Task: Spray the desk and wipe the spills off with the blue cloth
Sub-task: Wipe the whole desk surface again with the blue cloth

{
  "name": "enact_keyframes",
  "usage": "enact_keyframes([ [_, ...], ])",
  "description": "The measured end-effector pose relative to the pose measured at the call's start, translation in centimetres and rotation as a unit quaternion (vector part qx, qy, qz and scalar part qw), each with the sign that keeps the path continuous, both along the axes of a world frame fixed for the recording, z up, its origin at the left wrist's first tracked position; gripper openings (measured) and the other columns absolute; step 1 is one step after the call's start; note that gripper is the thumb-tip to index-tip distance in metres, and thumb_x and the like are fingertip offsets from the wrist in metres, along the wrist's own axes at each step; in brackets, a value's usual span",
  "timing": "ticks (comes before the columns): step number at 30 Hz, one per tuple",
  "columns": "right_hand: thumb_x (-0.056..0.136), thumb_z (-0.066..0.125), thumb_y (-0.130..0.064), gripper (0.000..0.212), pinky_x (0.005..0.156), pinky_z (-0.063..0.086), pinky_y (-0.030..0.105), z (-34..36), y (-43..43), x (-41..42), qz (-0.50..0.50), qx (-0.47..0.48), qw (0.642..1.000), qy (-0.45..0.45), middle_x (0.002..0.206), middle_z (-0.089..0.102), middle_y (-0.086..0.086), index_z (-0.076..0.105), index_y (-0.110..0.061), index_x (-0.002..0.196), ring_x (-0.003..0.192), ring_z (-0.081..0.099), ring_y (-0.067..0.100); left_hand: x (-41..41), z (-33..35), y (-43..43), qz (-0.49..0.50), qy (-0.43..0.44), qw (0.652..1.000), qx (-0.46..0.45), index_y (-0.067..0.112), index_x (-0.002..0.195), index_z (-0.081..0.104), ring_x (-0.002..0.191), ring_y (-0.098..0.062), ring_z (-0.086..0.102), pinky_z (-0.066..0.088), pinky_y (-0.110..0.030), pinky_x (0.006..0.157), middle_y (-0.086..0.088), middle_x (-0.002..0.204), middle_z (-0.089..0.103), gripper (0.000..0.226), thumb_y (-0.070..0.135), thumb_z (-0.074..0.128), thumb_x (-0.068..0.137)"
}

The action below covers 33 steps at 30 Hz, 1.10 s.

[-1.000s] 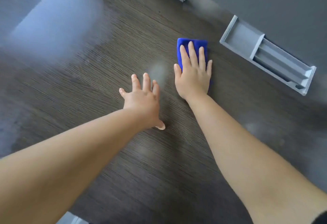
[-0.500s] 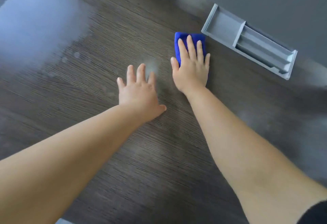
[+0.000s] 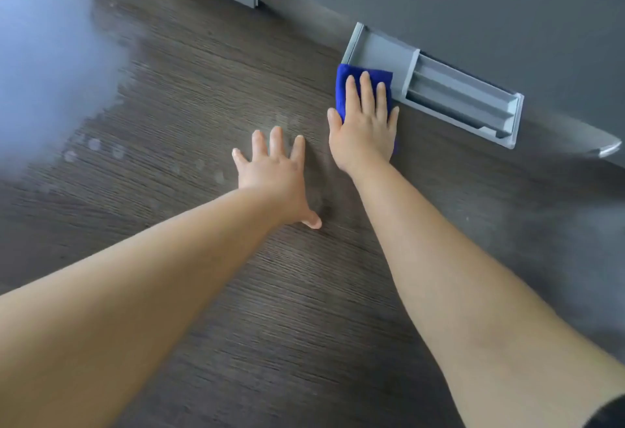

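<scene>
I see my right hand [image 3: 367,126] pressing flat on the cloth [image 3: 345,84] beside the grey tray [image 3: 382,50]; my left hand [image 3: 275,174] lies spread, holding nothing, on the dark desk [image 3: 203,89], droplets [image 3: 94,144] nearby.

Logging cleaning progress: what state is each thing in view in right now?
blue cloth: folded, flat on the desk, under the right hand
right hand: fingers straight, pressing the cloth
left hand: fingers spread, flat on the desk, holding nothing
desk: pale spots unwiped at its left
grey tray: open-topped, nothing seen inside, beside the cloth

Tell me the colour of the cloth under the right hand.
Deep blue cloth; head view.
</scene>
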State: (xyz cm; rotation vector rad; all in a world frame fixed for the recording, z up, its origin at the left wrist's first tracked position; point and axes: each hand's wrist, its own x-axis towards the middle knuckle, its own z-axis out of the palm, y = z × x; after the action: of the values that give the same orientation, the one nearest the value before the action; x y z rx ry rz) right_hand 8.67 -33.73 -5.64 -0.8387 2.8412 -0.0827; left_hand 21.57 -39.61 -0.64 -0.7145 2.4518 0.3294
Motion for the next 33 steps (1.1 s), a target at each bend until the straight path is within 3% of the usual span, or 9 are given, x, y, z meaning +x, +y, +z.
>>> enact_keyframes([
  [4,0.100,0.022,-0.045,0.060,0.116,0.001,0.048,0.3,-3.0,-4.2,-0.040,-0.001,0.999,-0.036,0.159,0.004,-0.002,0.003,-0.021,0.151,0.146,0.000,0.020,-1.1,0.4,0.0,-0.024,-0.030,0.999,-0.019,0.020,0.148,0.002,0.138,-0.038,0.007,0.026,-0.062,0.105,-0.013,0.149,0.008,0.133,0.070,0.075,0.049],
  [13,0.099,0.023,-0.049,0.060,0.116,-0.001,0.051,0.5,-0.5,-3.5,-0.048,0.012,0.999,-0.019,0.159,0.009,-0.001,0.013,-0.020,0.150,0.145,0.004,0.023,-1.0,0.3,-0.2,-0.029,-0.037,0.999,-0.009,0.018,0.148,-0.007,0.140,-0.040,-0.003,0.021,-0.064,0.107,-0.012,0.153,-0.002,0.135,0.072,0.072,0.053],
  [19,0.097,0.020,-0.056,0.068,0.115,-0.005,0.050,1.1,-4.7,-5.9,-0.054,0.043,0.997,-0.033,0.159,0.001,0.003,0.011,-0.017,0.151,0.146,-0.001,0.028,-1.1,0.4,-0.2,-0.029,-0.048,0.998,-0.012,0.017,0.148,-0.010,0.140,-0.041,-0.004,0.020,-0.063,0.108,-0.014,0.154,-0.005,0.134,0.071,0.071,0.056],
  [25,0.098,0.027,-0.052,0.060,0.117,0.001,0.046,1.0,-1.0,-4.6,0.020,0.018,0.999,-0.027,0.159,0.009,-0.002,0.020,-0.019,0.148,0.145,0.004,0.025,-1.3,0.8,0.1,-0.028,-0.063,0.998,-0.011,0.017,0.148,-0.004,0.139,-0.042,0.000,0.024,-0.064,0.106,-0.014,0.151,0.002,0.133,0.069,0.073,0.053],
  [27,0.098,0.027,-0.050,0.058,0.117,0.004,0.047,1.0,-0.7,-4.6,0.029,0.017,0.999,-0.031,0.158,0.011,-0.003,0.022,-0.019,0.147,0.145,0.005,0.024,-1.9,1.1,0.2,-0.029,-0.069,0.997,-0.026,0.014,0.145,0.009,0.136,-0.040,0.011,0.026,-0.061,0.106,-0.014,0.146,0.013,0.121,0.071,0.070,0.057],
  [30,0.098,0.026,-0.051,0.056,0.117,0.004,0.047,0.9,-1.2,-5.3,0.034,0.017,0.999,-0.030,0.158,0.010,-0.005,0.025,-0.022,0.146,0.145,0.005,0.023,-5.3,1.1,-1.0,-0.003,0.044,0.998,-0.044,0.013,0.136,0.031,0.132,-0.033,0.023,0.025,-0.052,0.108,-0.011,0.140,0.028,0.078,0.058,0.056,0.079],
  [31,0.098,0.025,-0.050,0.055,0.117,0.002,0.047,1.0,-1.0,-5.6,0.036,0.018,0.999,-0.032,0.159,0.009,-0.006,0.024,-0.023,0.146,0.146,0.004,0.022,-6.9,0.9,-1.6,0.004,0.091,0.995,-0.035,0.014,0.137,0.031,0.134,-0.032,0.022,0.025,-0.048,0.109,-0.010,0.143,0.028,0.065,0.046,0.053,0.085],
  [33,0.100,0.024,-0.045,0.051,0.117,-0.001,0.047,1.1,-0.1,-6.3,0.040,0.024,0.998,-0.041,0.158,0.006,-0.009,0.021,-0.028,0.148,0.146,0.001,0.020,-9.7,0.5,-2.5,0.004,0.135,0.991,-0.003,0.022,0.145,0.021,0.140,-0.030,0.012,0.024,-0.043,0.110,-0.004,0.153,0.015,0.063,0.027,0.048,0.089],
])
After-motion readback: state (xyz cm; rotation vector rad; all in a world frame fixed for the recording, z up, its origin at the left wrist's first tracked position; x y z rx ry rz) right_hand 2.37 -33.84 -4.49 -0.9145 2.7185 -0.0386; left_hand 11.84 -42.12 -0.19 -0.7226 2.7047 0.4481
